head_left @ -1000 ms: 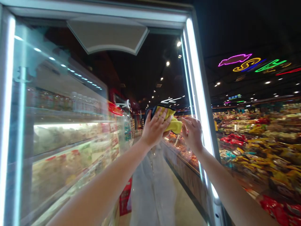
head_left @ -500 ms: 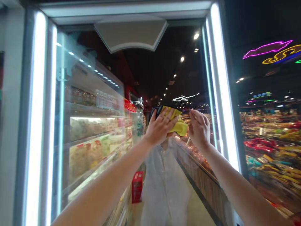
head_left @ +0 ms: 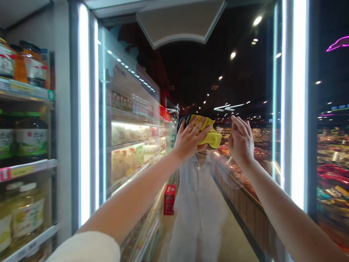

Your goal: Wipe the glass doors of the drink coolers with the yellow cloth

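My left hand (head_left: 191, 137) presses a yellow cloth (head_left: 213, 139) with a dark edge flat against a reflective glass panel (head_left: 196, 83). Its fingers are spread over the cloth, and a fold hangs out to the right. To the right of the cloth, my right hand (head_left: 242, 140) is raised close to the glass with nothing visible in it. Its fingers are stretched upward, slightly bent, and the palm side is partly hidden. A white shirt (head_left: 200, 203) is reflected in the panel below the cloth.
Bright light tubes (head_left: 84, 116) run up the panel's left side, with another tube (head_left: 299, 109) on the right. Shelves at left hold jars (head_left: 31, 136) behind price strips (head_left: 27, 169). A red box (head_left: 169, 200) and lit shelves (head_left: 131, 156) show in the glass.
The view has turned left, bringing the jar shelves in. Both hands stay raised at the glass, the left still on the cloth; the right appears slightly farther from it.
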{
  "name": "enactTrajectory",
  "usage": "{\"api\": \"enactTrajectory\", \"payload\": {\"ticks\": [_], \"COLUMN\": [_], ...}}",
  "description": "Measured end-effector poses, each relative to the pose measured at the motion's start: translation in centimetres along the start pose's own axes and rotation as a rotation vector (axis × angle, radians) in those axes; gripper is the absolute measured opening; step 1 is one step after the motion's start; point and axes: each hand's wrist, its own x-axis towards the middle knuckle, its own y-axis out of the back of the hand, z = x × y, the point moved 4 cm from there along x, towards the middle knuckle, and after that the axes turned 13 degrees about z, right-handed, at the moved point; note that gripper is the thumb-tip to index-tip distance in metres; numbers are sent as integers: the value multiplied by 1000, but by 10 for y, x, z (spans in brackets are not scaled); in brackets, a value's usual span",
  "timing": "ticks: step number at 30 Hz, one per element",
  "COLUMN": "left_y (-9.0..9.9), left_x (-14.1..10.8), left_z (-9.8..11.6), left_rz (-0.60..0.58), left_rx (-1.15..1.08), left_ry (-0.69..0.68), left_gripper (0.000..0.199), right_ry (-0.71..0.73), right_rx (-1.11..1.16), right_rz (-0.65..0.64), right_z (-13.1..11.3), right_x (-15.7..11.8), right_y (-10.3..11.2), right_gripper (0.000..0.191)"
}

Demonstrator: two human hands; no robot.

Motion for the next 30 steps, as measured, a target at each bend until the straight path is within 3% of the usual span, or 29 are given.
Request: {"api": "enactTrajectory", "payload": {"ticks": [2, 5, 8, 10, 12, 15, 17, 19, 22, 24, 27, 30], "left_y": [3, 19, 31, 30, 22, 16, 23, 36, 54, 57, 50, 46], "left_x": [10, 23, 6, -15, -30, -30, -17, -7, -21, -46, -76, -75], "left_z": [-15, -61, -82, -69, -46, -37, -61, -96, -126, -121, -92, -85], "left_rz": [-6, 81, 163, 147, 83, 25, 62, 131, 197, 182, 106, 69], "left_rx": [1, 89, 159, 147, 76, 0, 24, 81, 158, 168, 110, 64], "left_ry": [7, 255, 453, 401, 193, 1, 80, 247, 427, 415, 244, 130], "left_gripper": [61, 62, 60, 61, 62, 61, 62, 61, 58, 59, 60, 60], "right_ry": [-6, -4, 24, 33, 24, 45, 80, 88, 80, 97, 128, 141], "right_rx": [-14, -37, -48, -65, -79, -84, -100, -135, -164, -151, -102, -55], "right_rz": [-11, -19, -36, -26, 0, -2, -10, 13, 43, 46, 34, 5], "right_z": [-7, -12, -17, -22, -30, -47, -60, -70, -81, -87, -99, -112], "right_x": [3, 1, -8, -13, -14, -10, -6, -2, 0, 1, 5, 11], "right_y": [-6, -8, -6, -6, -8, -18, -25, -31, -37, -41, -51, -64], "right_gripper": [49, 53, 58, 61, 62, 53, 44, 37, 33, 31, 30, 32]}}
